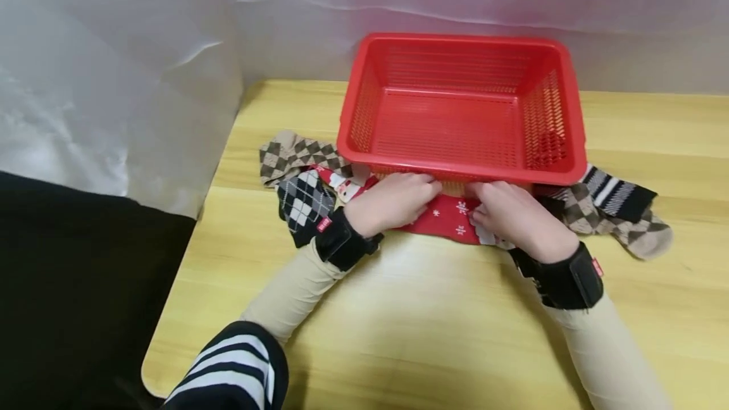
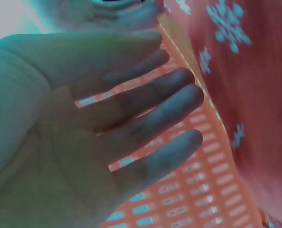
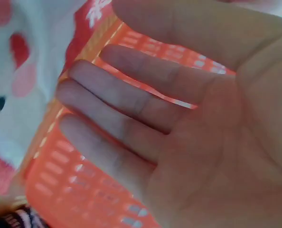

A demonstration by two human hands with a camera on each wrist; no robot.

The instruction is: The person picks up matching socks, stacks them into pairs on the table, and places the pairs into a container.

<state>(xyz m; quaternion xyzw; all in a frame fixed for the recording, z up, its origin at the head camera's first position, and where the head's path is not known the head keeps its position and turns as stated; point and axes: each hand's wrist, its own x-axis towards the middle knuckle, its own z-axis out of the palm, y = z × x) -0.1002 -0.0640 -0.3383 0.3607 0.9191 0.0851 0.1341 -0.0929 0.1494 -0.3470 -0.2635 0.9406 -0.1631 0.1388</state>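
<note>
My left hand (image 1: 393,202) and right hand (image 1: 515,217) are at the near side of a red plastic basket (image 1: 455,170). In the left wrist view the fingers (image 2: 155,114) are extended in front of the slotted basket wall (image 2: 226,190), tips near its lower edge. The right wrist view shows the right fingers (image 3: 117,102) likewise extended, with no sock gripped. Beneath and between the hands lies a red sock (image 1: 435,220) with white snowflakes. Its white patterned part (image 3: 17,95) shows beside the right fingertips. From above, the fingertips are partly hidden.
Left of the basket lie a brown checkered sock (image 1: 307,154), a black-and-grey argyle sock (image 1: 304,201) and a red patterned piece (image 1: 347,187). On the right are a black striped sock (image 1: 621,195) and another brown checkered sock (image 1: 649,239). A pale sheet (image 1: 285,18) hangs behind the wooden table (image 1: 410,334).
</note>
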